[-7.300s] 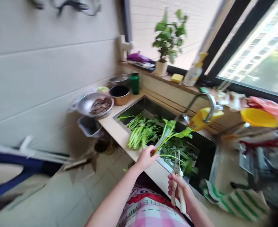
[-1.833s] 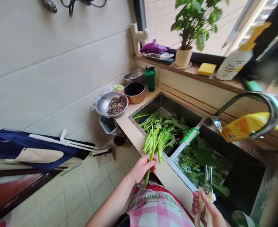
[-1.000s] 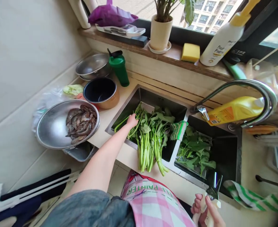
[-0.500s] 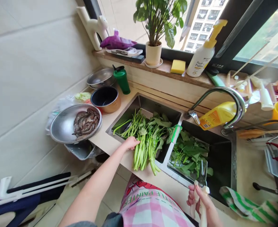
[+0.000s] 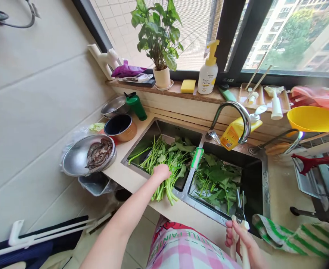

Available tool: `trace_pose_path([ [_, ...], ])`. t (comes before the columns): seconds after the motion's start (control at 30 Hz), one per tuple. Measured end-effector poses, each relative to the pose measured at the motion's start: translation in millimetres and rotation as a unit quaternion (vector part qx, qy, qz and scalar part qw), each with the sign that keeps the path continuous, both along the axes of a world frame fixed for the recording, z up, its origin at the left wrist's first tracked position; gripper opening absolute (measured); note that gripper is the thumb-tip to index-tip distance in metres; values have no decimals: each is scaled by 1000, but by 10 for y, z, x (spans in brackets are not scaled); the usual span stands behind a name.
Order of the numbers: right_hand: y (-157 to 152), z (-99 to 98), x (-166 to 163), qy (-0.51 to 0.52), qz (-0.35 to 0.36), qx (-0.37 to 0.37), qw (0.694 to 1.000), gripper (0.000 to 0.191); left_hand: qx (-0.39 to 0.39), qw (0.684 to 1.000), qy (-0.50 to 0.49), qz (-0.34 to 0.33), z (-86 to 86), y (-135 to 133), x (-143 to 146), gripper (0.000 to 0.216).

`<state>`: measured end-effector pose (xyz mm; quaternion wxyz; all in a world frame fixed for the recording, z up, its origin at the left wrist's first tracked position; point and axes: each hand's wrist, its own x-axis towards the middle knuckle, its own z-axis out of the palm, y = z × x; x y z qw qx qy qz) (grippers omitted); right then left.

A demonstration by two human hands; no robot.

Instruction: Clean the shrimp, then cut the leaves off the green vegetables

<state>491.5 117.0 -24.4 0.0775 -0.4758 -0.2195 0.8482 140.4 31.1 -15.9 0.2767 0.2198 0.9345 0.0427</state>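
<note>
My left hand (image 5: 162, 172) is closed over a bunch of long-stemmed leafy greens (image 5: 168, 186) in the left sink basin. The thick pale stem ends hang over the front rim onto the counter, while the leaves lie back in the basin. In my right hand (image 5: 244, 237) is a pair of kitchen scissors (image 5: 239, 213) with cream handles, its blades a little apart and pointing up over the front of the right basin. More loose leaves and thin stems (image 5: 216, 183) lie in that right basin (image 5: 258, 186).
A steel bowl of shrimp (image 5: 77, 158) and a black-lined pot (image 5: 121, 129) stand left of the sink. The faucet (image 5: 237, 106) arches behind the divider, beside a yellow bottle (image 5: 233, 132). A green-striped cloth (image 5: 290, 235) lies on the right counter. The potted plant (image 5: 162, 76) stands on the sill.
My left hand has moved inward over the middle of the bunch, away from its left edge. My right hand still holds the scissors at the right basin. The view has turned to the right.
</note>
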Motion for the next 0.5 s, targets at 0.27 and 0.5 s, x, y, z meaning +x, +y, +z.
trace_pose_path([
  [0.27, 104, -3, 10, 12, 12, 3, 1000, 29, 12, 988, -146, 38, -59, 185, -33, 26],
  [0.5, 135, -63, -23, 7, 22, 9, 1000, 29, 78, 975, -198, 58, 117, -36, -119, 34],
])
